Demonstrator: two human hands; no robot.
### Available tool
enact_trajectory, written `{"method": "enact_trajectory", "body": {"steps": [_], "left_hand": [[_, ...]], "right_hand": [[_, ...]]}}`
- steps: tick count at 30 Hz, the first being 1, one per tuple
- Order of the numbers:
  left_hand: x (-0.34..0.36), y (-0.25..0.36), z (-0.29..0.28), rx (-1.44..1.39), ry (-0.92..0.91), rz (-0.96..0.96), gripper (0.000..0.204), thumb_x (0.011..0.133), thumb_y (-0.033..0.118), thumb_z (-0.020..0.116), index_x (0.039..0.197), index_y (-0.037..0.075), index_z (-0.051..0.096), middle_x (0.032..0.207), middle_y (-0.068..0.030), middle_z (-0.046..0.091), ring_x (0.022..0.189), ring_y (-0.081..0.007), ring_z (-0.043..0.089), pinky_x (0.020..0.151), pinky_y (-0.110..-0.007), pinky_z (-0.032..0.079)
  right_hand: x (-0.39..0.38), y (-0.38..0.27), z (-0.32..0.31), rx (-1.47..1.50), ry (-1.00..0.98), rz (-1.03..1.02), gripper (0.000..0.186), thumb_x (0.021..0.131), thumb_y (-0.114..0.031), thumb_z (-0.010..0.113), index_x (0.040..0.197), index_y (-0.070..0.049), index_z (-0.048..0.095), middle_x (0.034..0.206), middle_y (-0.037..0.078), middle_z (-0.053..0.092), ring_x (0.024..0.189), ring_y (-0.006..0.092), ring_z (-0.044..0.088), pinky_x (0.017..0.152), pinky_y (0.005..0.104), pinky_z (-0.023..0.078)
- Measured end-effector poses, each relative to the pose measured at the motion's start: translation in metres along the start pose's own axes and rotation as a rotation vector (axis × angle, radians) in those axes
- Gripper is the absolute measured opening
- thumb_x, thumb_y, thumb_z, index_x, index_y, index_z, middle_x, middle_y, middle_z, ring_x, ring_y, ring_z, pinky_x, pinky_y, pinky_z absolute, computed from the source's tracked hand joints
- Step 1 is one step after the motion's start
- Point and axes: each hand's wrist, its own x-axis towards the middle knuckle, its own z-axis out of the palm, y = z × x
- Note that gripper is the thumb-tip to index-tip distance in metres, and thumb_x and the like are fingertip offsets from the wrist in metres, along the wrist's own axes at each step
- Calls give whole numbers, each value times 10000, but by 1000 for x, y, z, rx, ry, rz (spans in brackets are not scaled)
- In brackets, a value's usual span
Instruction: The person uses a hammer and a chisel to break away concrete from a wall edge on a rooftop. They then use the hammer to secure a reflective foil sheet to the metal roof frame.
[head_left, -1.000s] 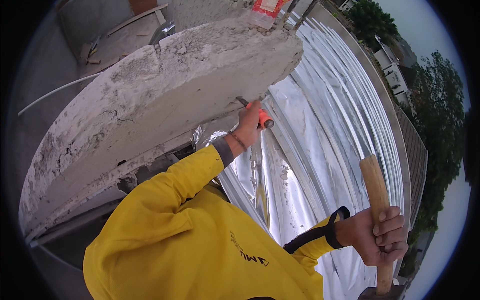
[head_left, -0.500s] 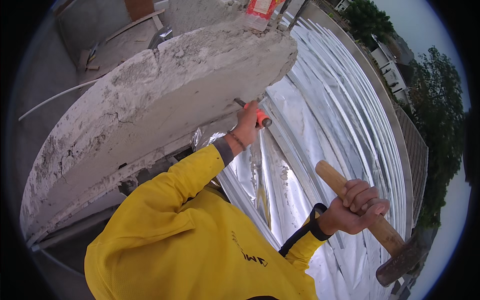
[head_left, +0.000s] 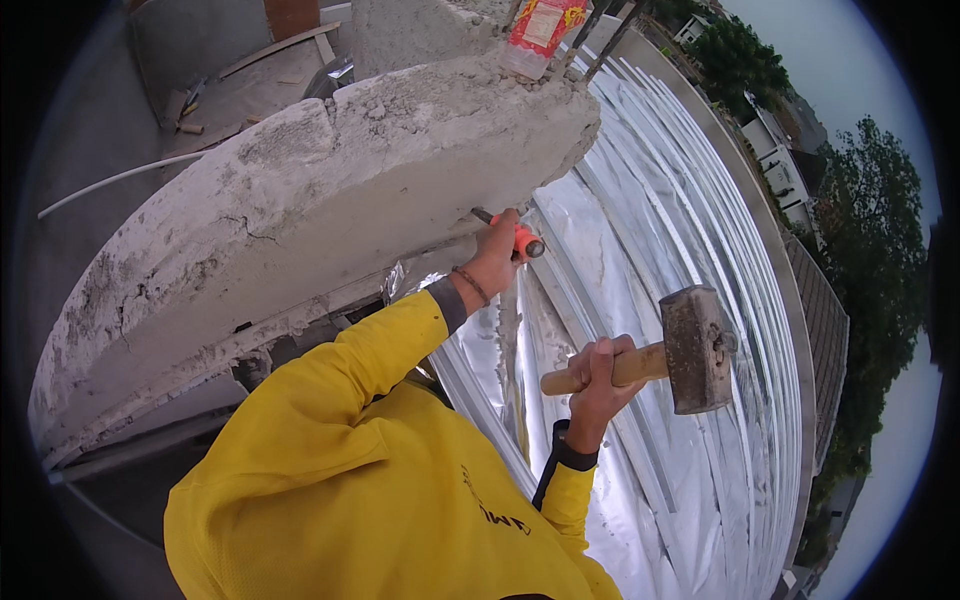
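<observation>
My left hand is closed round a chisel with an orange-red grip. The chisel's dark tip meets the side face of the rough concrete wall, and its round metal end points toward the right. To the right, my right hand grips the wooden handle of a sledge hammer. The heavy, worn steel head is raised over the silver sheeting, apart from the chisel.
Silver foil sheeting with long metal battens spreads along the right. A red and yellow packet stands on top of the wall beside upright steel bars. A white pipe and wood scraps lie beyond the wall at left.
My right hand has swung the hammer up and leftward from the lower right, and its head now sits higher and nearer the chisel. My left hand keeps the chisel at the same spot.
</observation>
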Motion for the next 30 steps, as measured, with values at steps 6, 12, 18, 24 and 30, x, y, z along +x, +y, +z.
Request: {"method": "enact_trajectory", "body": {"steps": [6,12,18,24,30], "left_hand": [[-21,7,9,-17,59,-8,132,864,178,615,884,108,505,809,-36,507,692,-136,538,581,-296,474],[-20,-5,-3,52,-26,4,134,855,164,617,882,97,504,806,-29,507,694,-136,535,586,-300,482],[-16,3,5,66,96,46,125,853,149,607,867,93,496,783,-31,506,662,-139,532,567,-298,481],[-20,2,7,-5,61,-8,110,858,134,593,850,90,493,777,-29,499,654,-139,521,552,-305,473],[-21,13,4,9,-7,-10,108,862,142,593,842,110,492,767,-18,485,651,-121,497,565,-290,464]], "right_hand": [[33,-124,-6,407,76,-815,318,993,-243,466,731,-144,316,512,-8,308,401,104,281,438,298,331],[-15,86,-5,-531,-279,280,231,899,-158,668,794,-65,484,540,-24,412,452,72,429,443,267,374],[1,-28,-9,95,-24,42,201,895,-123,663,821,-79,481,569,24,474,453,100,421,459,277,379],[30,-147,-28,550,71,-987,335,1013,-258,423,727,-117,320,514,13,333,412,112,276,463,312,329],[-20,79,4,-444,-233,339,202,910,-104,626,785,-98,468,543,-28,427,430,85,388,444,259,358]]}}
